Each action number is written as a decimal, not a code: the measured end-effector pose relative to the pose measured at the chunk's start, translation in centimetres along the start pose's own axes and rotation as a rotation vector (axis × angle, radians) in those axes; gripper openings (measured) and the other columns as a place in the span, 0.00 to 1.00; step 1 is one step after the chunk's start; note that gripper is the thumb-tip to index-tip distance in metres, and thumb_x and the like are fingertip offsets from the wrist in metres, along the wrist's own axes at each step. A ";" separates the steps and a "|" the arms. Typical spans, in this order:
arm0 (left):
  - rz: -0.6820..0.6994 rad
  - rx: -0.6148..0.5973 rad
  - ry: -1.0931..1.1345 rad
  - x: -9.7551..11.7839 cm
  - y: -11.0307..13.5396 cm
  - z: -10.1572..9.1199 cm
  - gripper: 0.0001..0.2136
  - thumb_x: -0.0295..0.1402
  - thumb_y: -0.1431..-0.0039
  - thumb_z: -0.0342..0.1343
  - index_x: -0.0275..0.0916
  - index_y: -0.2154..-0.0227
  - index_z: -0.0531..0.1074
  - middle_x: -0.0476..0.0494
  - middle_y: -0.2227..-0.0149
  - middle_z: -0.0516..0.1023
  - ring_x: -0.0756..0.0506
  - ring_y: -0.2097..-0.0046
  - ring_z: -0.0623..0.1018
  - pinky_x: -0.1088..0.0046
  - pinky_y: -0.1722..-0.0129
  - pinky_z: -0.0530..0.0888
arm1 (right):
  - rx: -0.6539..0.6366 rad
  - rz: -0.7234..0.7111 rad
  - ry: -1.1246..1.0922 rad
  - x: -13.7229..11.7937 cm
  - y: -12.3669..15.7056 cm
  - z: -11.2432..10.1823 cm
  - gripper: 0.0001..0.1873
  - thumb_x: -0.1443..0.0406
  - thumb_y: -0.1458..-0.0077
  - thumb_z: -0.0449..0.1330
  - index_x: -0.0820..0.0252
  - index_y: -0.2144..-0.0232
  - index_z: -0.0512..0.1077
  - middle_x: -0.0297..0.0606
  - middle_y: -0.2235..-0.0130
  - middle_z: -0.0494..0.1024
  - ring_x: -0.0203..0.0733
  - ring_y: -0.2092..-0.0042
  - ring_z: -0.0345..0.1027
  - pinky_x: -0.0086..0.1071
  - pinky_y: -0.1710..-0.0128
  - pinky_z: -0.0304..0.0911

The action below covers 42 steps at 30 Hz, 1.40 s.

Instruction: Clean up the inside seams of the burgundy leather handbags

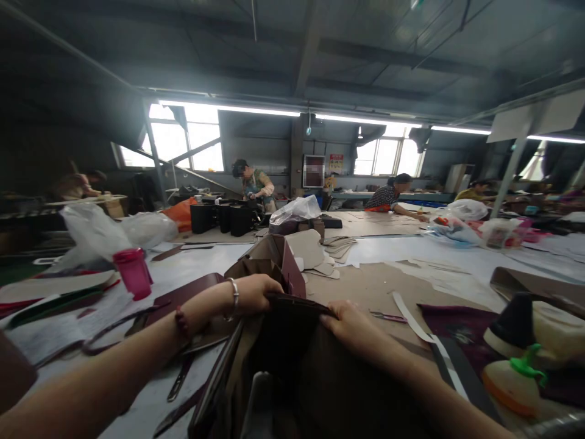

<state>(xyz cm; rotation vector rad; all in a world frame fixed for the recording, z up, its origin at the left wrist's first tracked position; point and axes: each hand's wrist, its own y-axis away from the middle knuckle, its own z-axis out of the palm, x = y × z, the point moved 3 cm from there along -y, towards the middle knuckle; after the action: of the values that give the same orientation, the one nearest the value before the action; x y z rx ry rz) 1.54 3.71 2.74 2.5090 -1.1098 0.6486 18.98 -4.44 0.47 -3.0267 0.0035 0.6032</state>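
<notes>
A dark brown handbag [315, 360], seen from above with its dark lining showing, fills the lower middle of the head view. My left hand [260, 291] is closed on the bag's far top edge, fingers hidden behind it. My right hand [350, 323] pinches the same edge farther right, thumb on the near side. A grey, blurred upright piece [258, 399] shows inside the bag at the bottom. Just beyond my left hand stands a maroon and brown bag piece [292, 265].
Left are a pink cup [134, 274] and dark straps [180, 378]. Right are small thread snips [388, 316], a maroon cloth [452, 323] and a green-topped glue bottle [512, 384]. Pale cut pieces [311, 249] lie ahead. Several people work farther back.
</notes>
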 end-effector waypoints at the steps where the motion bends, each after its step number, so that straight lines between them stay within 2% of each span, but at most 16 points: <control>1: -0.018 0.021 -0.041 -0.2 -0.1 0.2 0.15 0.23 0.60 0.49 0.37 0.66 0.72 0.50 0.70 0.75 0.47 0.65 0.72 0.77 0.64 0.67 | -0.003 0.007 -0.009 0.1 0.0 0.6 0.11 0.65 0.50 0.49 0.63 0.76 0.69 0.41 0.73 0.75 0.39 0.70 0.67 0.27 0.73 0.54; 4: -0.002 0.092 -0.047 -0.2 -0.6 0.9 0.15 0.25 0.57 0.49 0.37 0.64 0.71 0.48 0.68 0.74 0.48 0.64 0.72 0.77 0.63 0.66 | 0.013 0.018 -0.027 0.5 0.2 1.4 0.11 0.65 0.49 0.49 0.63 0.75 0.69 0.42 0.72 0.75 0.41 0.68 0.68 0.28 0.71 0.54; 8: 0.036 0.028 0.130 0.5 -1.5 1.9 0.16 0.35 0.57 0.54 0.36 0.63 0.70 0.49 0.69 0.73 0.49 0.66 0.70 0.79 0.67 0.66 | 0.023 0.037 -0.042 1.2 0.6 1.3 0.10 0.65 0.49 0.49 0.62 0.74 0.69 0.42 0.71 0.75 0.41 0.67 0.68 0.28 0.69 0.55; 10: 0.027 0.035 0.181 0.8 -2.0 2.1 0.15 0.37 0.57 0.55 0.35 0.64 0.71 0.50 0.71 0.72 0.50 0.68 0.70 0.80 0.69 0.65 | 0.018 0.044 -0.056 1.4 0.8 1.2 0.10 0.65 0.49 0.49 0.62 0.73 0.69 0.42 0.70 0.75 0.41 0.66 0.68 0.28 0.68 0.55; 16: -0.027 0.111 -0.034 1.8 -2.8 2.0 0.12 0.39 0.60 0.58 0.37 0.73 0.71 0.53 0.77 0.68 0.51 0.72 0.67 0.80 0.75 0.61 | 0.012 0.043 -0.116 1.7 0.8 1.2 0.09 0.66 0.49 0.49 0.61 0.73 0.69 0.41 0.70 0.75 0.40 0.68 0.68 0.27 0.68 0.56; 19: 0.005 0.113 -0.112 2.2 -3.1 1.9 0.10 0.37 0.61 0.58 0.37 0.76 0.70 0.55 0.79 0.65 0.52 0.74 0.65 0.81 0.77 0.58 | 0.020 0.047 -0.111 1.7 0.8 1.2 0.09 0.65 0.49 0.49 0.61 0.74 0.68 0.40 0.72 0.75 0.40 0.69 0.67 0.27 0.70 0.56; 23: 0.095 0.108 -0.126 2.4 -3.4 1.8 0.04 0.32 0.56 0.55 0.37 0.78 0.70 0.56 0.82 0.62 0.54 0.75 0.63 0.82 0.76 0.58 | 0.031 0.008 -0.147 2.0 0.7 1.3 0.10 0.65 0.49 0.48 0.60 0.75 0.68 0.39 0.72 0.74 0.40 0.68 0.67 0.27 0.70 0.56; 32: 0.125 0.127 -0.116 2.2 -3.6 2.2 0.06 0.33 0.54 0.53 0.36 0.77 0.72 0.55 0.83 0.62 0.54 0.77 0.62 0.82 0.77 0.58 | 0.055 -0.034 -0.165 3.1 0.7 1.7 0.10 0.62 0.47 0.47 0.60 0.71 0.67 0.38 0.70 0.74 0.40 0.67 0.67 0.27 0.67 0.56; 36: 0.122 0.148 -0.108 2.1 -3.4 2.2 0.06 0.32 0.54 0.53 0.36 0.77 0.72 0.55 0.83 0.63 0.54 0.76 0.62 0.82 0.77 0.59 | 0.088 -0.076 -0.173 2.4 0.5 1.2 0.12 0.61 0.46 0.46 0.59 0.69 0.68 0.38 0.69 0.75 0.40 0.65 0.68 0.27 0.66 0.56; 42: 0.099 0.166 -0.077 1.4 -2.8 2.1 0.07 0.33 0.54 0.53 0.35 0.76 0.72 0.54 0.81 0.64 0.54 0.75 0.63 0.83 0.76 0.60 | 0.038 -0.153 -0.121 0.9 -0.4 0.7 0.11 0.65 0.47 0.49 0.62 0.69 0.70 0.38 0.70 0.75 0.38 0.67 0.67 0.26 0.68 0.56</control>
<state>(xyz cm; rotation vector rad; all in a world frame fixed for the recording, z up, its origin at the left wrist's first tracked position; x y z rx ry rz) 5.04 3.66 1.47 2.6521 -1.2623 0.7019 19.55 -3.96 -0.51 -2.9137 -0.2165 0.7613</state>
